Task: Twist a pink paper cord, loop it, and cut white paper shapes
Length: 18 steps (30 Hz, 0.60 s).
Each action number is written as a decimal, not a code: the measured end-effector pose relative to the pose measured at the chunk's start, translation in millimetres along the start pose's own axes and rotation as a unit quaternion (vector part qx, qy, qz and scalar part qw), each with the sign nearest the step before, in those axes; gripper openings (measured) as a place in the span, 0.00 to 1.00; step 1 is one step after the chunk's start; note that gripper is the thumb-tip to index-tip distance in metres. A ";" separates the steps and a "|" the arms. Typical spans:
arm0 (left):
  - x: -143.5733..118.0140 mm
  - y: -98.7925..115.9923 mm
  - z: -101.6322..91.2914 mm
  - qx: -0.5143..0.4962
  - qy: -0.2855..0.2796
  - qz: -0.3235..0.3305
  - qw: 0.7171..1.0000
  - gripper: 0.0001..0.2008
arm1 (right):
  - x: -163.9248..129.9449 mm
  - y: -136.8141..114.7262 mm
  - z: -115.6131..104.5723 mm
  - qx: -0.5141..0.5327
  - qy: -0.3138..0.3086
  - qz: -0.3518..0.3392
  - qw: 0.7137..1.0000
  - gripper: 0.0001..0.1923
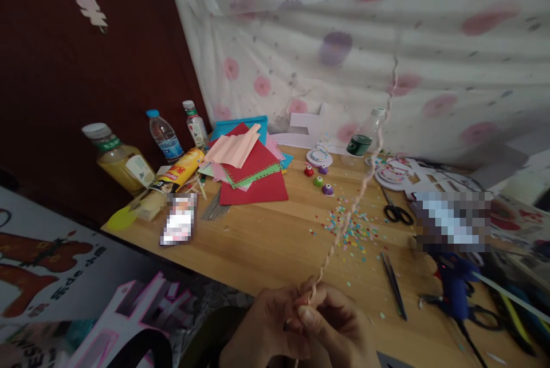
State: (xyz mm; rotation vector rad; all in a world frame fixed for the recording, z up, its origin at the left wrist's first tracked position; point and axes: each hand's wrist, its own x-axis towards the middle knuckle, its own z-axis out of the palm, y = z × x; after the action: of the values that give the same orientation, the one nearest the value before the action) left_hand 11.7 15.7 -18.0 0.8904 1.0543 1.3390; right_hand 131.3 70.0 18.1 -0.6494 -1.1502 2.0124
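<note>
— What are the hands doing down at the near edge of the table (pixel 266 242)?

— Both are bunched together. The left hand (pixel 262 328) and the right hand (pixel 330 328) touch each other, fingers curled in and pressed close, pinching the bottom end of a twisted paper cord (pixel 361 184) between thumb and fingertips.

— Where does the cord go?

— Up and away from the hands, slanting to the right. It passes over the scattered confetti (pixel 352 227) and rises in front of the flowered cloth (pixel 387 41) on the wall, its top end thin and wavy.

— What lies beside the hands?

— Just right of them, a pair of tweezers (pixel 393 285) flat on the wood. Further right, a blue glue gun (pixel 455 288). Black-handled scissors (pixel 397 210) lie beyond the confetti.

— And on the far side?

— A stack of coloured paper sheets (pixel 251 170), red on top with a pink folded piece above it. Near it, four small punches (pixel 318 177) in red, purple and green. Three bottles (pixel 165 136) stand at the left corner, with a yellow tube (pixel 180 170) lying in front of them. A clear bottle with dark green liquid (pixel 363 139) stands near the cloth, just behind where the cord crosses.
</note>
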 end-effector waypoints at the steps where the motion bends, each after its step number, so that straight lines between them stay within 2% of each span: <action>1: -0.1 -1.1 0.5 -0.013 0.003 -0.002 1.000 0.25 | -0.7 0.2 2.0 0.000 0.002 0.004 1.000 0.05; 7: -2.7 1.6 3.9 -0.076 0.020 -0.030 0.996 0.27 | -4.1 0.8 17.2 -0.006 0.084 -0.005 0.996 0.11; 9: -5.3 9.2 3.4 -0.074 0.008 -0.036 0.997 0.25 | -3.5 -0.6 15.8 -0.016 0.086 -0.008 0.996 0.12; 14: -13.0 28.3 -1.6 -0.065 -0.078 -0.034 0.994 0.19 | -0.9 -2.0 4.8 -0.029 0.058 0.013 0.998 0.09; 18: -14.0 23.0 -2.5 -0.115 -0.065 -0.079 0.988 0.11 | -2.4 -0.9 12.5 0.017 0.076 0.006 0.997 0.10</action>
State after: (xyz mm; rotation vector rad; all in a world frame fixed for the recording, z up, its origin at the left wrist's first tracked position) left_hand 2.9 2.9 4.1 0.6968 0.8325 1.2246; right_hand 124.1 62.0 25.1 -0.7805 -1.0212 1.9522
